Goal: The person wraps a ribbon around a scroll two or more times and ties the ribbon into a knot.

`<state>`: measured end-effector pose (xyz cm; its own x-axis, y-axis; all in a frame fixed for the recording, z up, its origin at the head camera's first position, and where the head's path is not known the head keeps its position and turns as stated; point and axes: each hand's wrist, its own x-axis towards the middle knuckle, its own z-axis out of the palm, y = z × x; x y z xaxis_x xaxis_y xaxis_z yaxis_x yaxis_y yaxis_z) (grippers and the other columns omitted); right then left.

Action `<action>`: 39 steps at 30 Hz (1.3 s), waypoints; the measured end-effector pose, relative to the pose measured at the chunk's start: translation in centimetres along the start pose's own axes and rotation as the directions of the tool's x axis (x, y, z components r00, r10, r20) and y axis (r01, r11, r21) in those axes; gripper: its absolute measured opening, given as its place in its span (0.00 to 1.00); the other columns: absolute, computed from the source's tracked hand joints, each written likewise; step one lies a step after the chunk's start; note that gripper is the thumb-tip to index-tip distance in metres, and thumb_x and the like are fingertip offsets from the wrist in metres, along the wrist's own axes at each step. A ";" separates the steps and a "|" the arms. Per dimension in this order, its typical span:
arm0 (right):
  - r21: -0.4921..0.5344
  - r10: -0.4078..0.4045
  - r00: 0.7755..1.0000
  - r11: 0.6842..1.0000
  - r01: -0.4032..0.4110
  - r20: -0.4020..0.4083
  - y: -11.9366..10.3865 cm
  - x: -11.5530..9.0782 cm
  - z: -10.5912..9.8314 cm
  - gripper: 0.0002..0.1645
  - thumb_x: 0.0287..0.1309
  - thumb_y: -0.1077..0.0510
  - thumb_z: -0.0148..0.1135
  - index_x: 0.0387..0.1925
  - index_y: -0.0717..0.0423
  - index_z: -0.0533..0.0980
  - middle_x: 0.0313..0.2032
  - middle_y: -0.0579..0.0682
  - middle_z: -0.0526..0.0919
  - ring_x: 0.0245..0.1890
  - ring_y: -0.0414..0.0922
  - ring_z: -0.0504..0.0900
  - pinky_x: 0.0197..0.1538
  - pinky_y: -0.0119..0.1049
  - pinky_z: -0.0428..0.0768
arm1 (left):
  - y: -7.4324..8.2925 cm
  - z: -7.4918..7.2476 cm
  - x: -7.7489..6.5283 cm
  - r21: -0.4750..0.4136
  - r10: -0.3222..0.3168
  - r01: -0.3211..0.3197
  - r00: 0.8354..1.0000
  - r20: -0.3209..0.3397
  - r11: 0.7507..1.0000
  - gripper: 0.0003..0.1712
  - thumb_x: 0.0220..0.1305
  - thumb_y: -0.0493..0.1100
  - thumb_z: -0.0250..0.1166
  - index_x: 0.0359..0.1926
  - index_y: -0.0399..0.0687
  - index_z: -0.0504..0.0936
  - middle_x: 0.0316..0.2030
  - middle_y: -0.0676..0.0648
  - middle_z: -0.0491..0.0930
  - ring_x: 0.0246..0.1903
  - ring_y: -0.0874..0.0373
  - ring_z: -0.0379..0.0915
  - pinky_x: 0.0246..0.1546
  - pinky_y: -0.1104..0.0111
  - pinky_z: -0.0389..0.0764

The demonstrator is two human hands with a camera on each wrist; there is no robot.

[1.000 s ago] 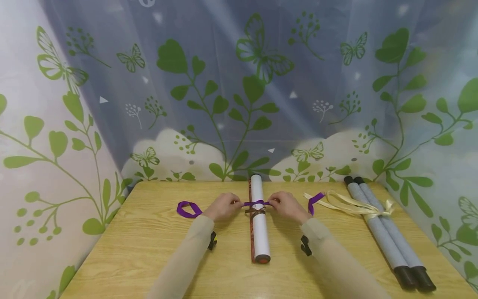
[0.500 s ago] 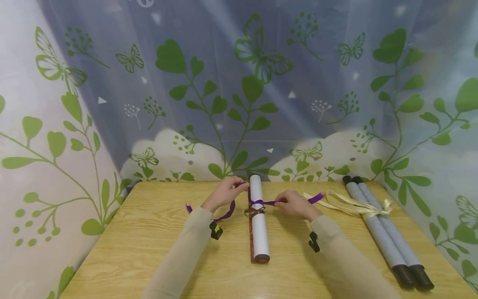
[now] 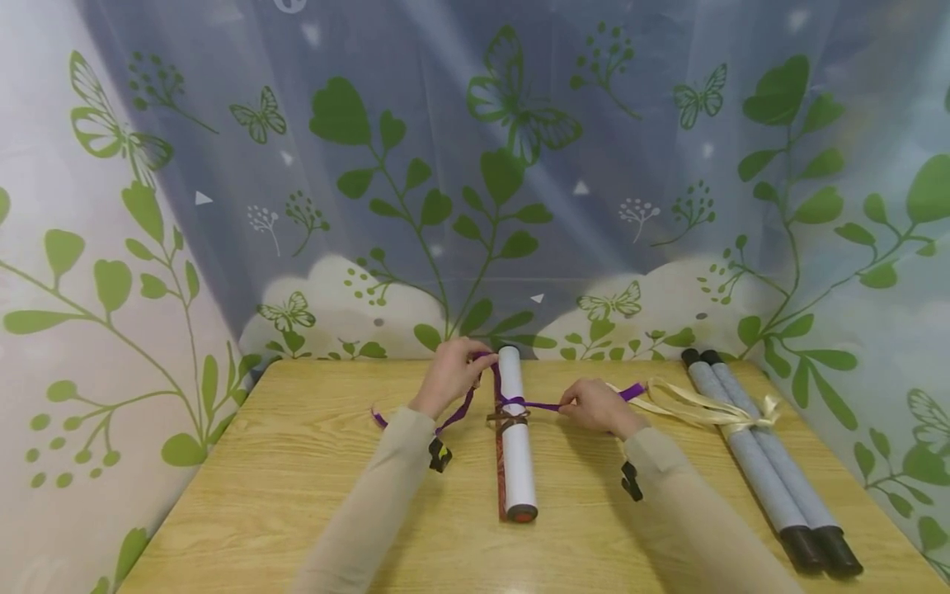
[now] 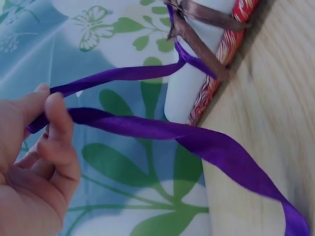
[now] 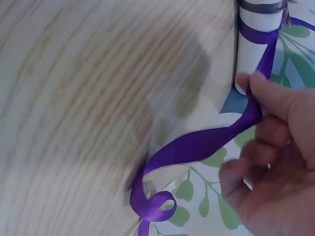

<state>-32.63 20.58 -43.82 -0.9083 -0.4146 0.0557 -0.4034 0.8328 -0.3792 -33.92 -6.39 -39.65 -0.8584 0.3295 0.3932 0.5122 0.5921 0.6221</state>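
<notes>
A white rolled scroll [image 3: 519, 466] with dark ends lies lengthwise on the table, a red patterned strip [image 3: 500, 470] along its left side. Around its middle goes a brown ribbon [image 3: 514, 419], knotted on top, and just beyond that a purple ribbon [image 3: 545, 405]. My left hand [image 3: 449, 375], near the scroll's far end, pinches one length of the purple ribbon between thumb and fingers; its tail [image 4: 216, 147] hangs down to the table. To the right of the scroll, my right hand [image 5: 275, 142] pinches the other length, stretched from the scroll, with the loose end curling beyond the fingers.
On the right of the wooden table [image 3: 245, 511] lie two grey scrolls [image 3: 772, 462] with dark ends, tied together by a cream ribbon [image 3: 690, 408] whose tails reach left toward my right hand. A leaf-patterned curtain [image 3: 416, 206] stands behind the table.
My left hand has moved away from me and upward, lifting its purple ribbon length beside the scroll's far end. The right hand has shifted right, drawing its length out. The scroll stays in place.
</notes>
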 end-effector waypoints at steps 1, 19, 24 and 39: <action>0.001 0.037 0.999 0.999 -0.037 -0.014 -0.1 0.0 0.0 0.08 0.62 0.58 0.63 0.36 0.55 0.87 0.38 0.52 0.88 0.37 0.48 0.84 0.42 0.45 0.81 | -0.1 0.0 0.0 -0.042 -0.024 0.024 1.000 0.000 0.999 0.11 0.68 0.46 0.63 0.41 0.45 0.88 0.30 0.46 0.83 0.22 0.55 0.79 0.25 0.69 0.76; 0.722 0.282 0.942 0.689 -0.064 -0.185 -1.2 1.4 0.2 0.24 0.70 0.56 0.56 0.63 0.61 0.72 0.60 0.63 0.77 0.59 0.59 0.78 0.58 0.47 0.79 | 0.0 0.7 0.2 -0.155 -0.061 0.054 0.997 -0.038 0.986 0.09 0.67 0.46 0.65 0.39 0.47 0.87 0.32 0.47 0.86 0.32 0.53 0.83 0.32 0.67 0.81; 0.916 0.344 0.923 0.401 0.020 -0.171 -2.7 2.4 0.4 0.27 0.69 0.61 0.55 0.66 0.66 0.67 0.65 0.66 0.71 0.62 0.55 0.76 0.62 0.45 0.75 | 0.0 1.1 0.2 -0.148 -0.055 0.046 0.997 -0.054 0.988 0.09 0.67 0.47 0.65 0.39 0.47 0.87 0.34 0.50 0.86 0.34 0.58 0.82 0.34 0.68 0.81; 0.934 0.357 0.908 0.347 0.092 -0.222 -5.8 4.9 -0.7 0.20 0.70 0.63 0.54 0.59 0.66 0.74 0.52 0.61 0.82 0.36 0.35 0.81 0.50 0.35 0.82 | 0.0 1.2 0.2 -0.118 0.012 -0.022 0.996 -0.090 0.993 0.09 0.66 0.45 0.65 0.40 0.46 0.87 0.35 0.49 0.86 0.33 0.57 0.82 0.34 0.68 0.81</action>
<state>-34.83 13.92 -40.73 -0.9928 0.0021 0.1200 -0.1197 -0.0918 -0.9886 -34.14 -5.45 -40.34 -0.8464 0.2691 0.4595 0.5308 0.4940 0.6886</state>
